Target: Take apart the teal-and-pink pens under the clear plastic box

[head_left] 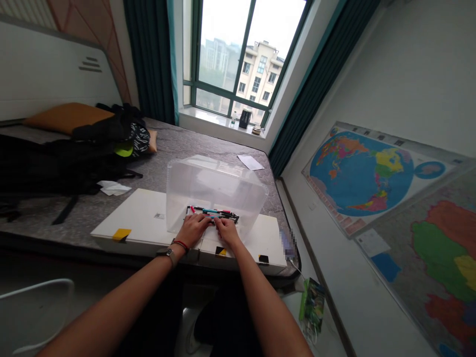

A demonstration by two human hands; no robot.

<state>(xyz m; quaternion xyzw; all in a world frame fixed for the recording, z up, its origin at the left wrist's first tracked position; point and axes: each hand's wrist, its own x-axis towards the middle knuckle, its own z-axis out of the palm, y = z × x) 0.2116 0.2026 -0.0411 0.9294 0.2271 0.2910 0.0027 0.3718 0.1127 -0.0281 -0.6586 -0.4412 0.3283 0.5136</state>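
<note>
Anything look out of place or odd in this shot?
A crumpled tissue lies loose on the grey mattress left of the white board, and a pixelated patch by the board's right edge hides whatever is there.

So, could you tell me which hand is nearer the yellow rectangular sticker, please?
Left. The left hand lies closer, right of the yellow rectangular sticker in view; the right hand lies farther, beyond the left hand on that side.
</note>
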